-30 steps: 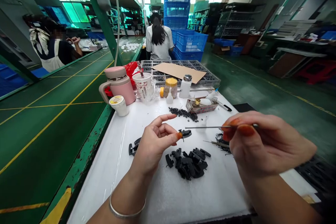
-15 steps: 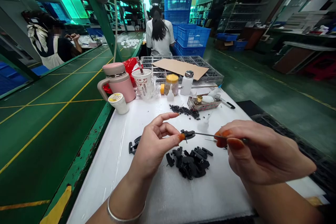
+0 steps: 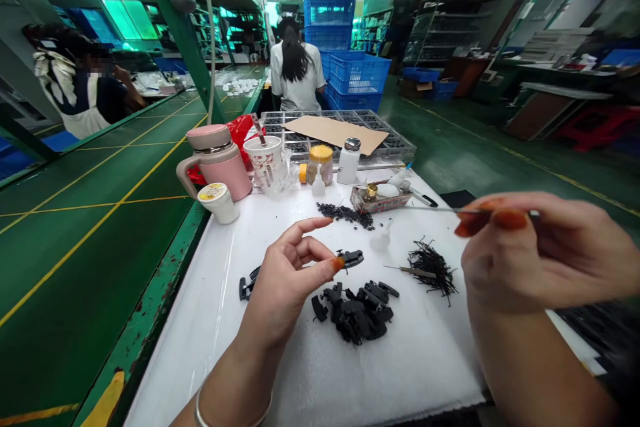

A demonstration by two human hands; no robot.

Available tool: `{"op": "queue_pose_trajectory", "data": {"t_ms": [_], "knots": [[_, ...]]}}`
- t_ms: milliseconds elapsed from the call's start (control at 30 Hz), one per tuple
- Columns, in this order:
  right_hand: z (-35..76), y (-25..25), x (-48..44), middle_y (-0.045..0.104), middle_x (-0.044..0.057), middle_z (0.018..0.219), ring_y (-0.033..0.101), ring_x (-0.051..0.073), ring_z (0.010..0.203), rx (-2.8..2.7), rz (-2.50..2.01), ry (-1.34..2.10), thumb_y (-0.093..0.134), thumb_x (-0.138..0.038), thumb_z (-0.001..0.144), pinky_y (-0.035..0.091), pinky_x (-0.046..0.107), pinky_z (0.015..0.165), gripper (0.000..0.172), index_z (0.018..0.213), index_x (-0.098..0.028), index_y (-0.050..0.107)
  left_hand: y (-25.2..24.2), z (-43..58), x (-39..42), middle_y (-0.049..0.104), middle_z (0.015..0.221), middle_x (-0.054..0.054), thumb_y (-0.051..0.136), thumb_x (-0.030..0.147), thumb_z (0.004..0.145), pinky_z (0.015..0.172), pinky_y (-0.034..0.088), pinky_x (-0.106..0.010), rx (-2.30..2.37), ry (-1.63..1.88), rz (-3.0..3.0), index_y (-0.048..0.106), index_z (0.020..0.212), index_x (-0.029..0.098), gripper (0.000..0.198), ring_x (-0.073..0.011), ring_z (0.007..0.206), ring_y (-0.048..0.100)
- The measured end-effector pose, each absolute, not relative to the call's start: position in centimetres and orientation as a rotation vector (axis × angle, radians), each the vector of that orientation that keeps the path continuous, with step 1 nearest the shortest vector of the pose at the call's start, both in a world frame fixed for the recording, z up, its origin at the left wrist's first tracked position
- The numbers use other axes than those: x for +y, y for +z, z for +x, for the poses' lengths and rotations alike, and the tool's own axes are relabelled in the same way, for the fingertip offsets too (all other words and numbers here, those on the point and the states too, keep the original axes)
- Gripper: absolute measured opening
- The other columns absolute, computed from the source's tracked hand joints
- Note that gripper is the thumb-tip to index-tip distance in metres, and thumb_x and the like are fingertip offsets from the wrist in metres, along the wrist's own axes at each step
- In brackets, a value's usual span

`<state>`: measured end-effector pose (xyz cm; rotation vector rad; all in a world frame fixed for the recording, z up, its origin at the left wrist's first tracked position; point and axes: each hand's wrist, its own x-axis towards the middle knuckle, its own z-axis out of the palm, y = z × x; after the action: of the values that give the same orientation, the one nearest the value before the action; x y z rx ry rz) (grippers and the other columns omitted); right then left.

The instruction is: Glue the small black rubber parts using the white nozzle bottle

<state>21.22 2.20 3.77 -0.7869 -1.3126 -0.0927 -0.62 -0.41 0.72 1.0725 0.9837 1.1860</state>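
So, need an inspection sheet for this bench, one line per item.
Surface: white-covered bench with a chipped green edge.
Job's things: black plastic part, heap of black plastic parts, bundle of thin black strands, scattered black granules.
Clutter: pink mug, paper cup, amber-lidded jar, white bottle.
Hands: left hand pinches the black plastic part; right hand holds a thin steel needle above the bench.
Cables: pale cable hanging along the green upright, off the bench.
Surroundings: co-worker beyond the bench, stacked blue crates.
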Motion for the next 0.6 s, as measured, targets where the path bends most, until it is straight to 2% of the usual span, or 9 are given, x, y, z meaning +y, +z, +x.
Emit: {"op": "queue_pose_trajectory", "data": {"t_ms": [67, 133, 200, 367, 500, 600], "knots": [[22.5, 4.7, 3.7, 0.063, 0.000, 0.062, 0.061, 0.016, 0.052, -1.165, -0.790, -0.174, 0.071, -0.022, 0.075, 0.048, 0.030, 0.046, 0.000, 0.075, -0.022, 0.071, 0.8, -0.6, -0.4, 0.063, 0.071, 0.003, 0.075, 0.025, 0.072, 0.061, 0.045, -0.018, 1.018, 1.215, 1.096, 0.057, 0.120, 0.022, 0.051, -0.0080, 0.063, 0.056], [24.3, 5.4, 5.4, 0.061, 0.000, 0.058, 0.060, 0.015, 0.049, -1.176, -0.894, -0.144, 0.071, -0.023, 0.075, 0.047, 0.027, 0.044, 0.006, 0.074, -0.018, 0.070, 0.9, -0.4, -0.5, 0.062, 0.072, 0.002, 0.076, 0.025, 0.071, 0.057, 0.045, -0.017, 1.076, 1.274, 1.135, 0.057, 0.121, 0.022, 0.053, -0.0082, 0.062, 0.055], [26.3, 5.6, 7.0, 0.065, 0.002, 0.063, 0.061, 0.014, 0.051, -1.320, -1.126, -0.103, 0.065, -0.023, 0.079, 0.049, 0.026, 0.048, 0.009, 0.078, -0.016, 0.070, 1.2, -0.1, -0.8, 0.063, 0.073, 0.001, 0.076, 0.025, 0.070, 0.055, 0.046, -0.017, 1.140, 1.357, 1.194, 0.057, 0.120, 0.021, 0.054, -0.0092, 0.063, 0.056], [28.6, 4.5, 10.6, 0.068, 0.003, 0.066, 0.065, 0.017, 0.058, -1.488, -1.407, -0.163, 0.057, -0.028, 0.083, 0.051, 0.028, 0.058, 0.016, 0.080, -0.018, 0.070, 1.6, 0.6, -1.6, 0.065, 0.078, 0.000, 0.074, 0.019, 0.070, 0.070, 0.054, -0.022, 1.233, 1.566, 1.371, 0.060, 0.116, 0.021, 0.048, -0.0129, 0.075, 0.063], [28.3, 2.9, 13.2, 0.072, 0.006, 0.073, 0.066, 0.020, 0.067, -1.560, -1.544, -0.259, 0.052, -0.028, 0.085, 0.048, 0.030, 0.065, 0.021, 0.086, -0.019, 0.071, 1.1, 0.5, -1.5, 0.065, 0.079, 0.000, 0.072, 0.018, 0.071, 0.071, 0.056, -0.023, 1.241, 1.615, 1.428, 0.060, 0.117, 0.021, 0.048, -0.0132, 0.076, 0.064], [28.1, 1.9, 14.3, 0.072, 0.006, 0.072, 0.066, 0.022, 0.069, -1.682, -1.715, -0.226, 0.054, -0.028, 0.083, 0.045, 0.030, 0.064, 0.020, 0.084, -0.020, 0.072, 0.8, 0.3, -1.1, 0.066, 0.081, 0.000, 0.072, 0.017, 0.072, 0.072, 0.057, -0.023, 1.228, 1.619, 1.443, 0.058, 0.119, 0.022, 0.049, -0.0130, 0.078, 0.064]]}}
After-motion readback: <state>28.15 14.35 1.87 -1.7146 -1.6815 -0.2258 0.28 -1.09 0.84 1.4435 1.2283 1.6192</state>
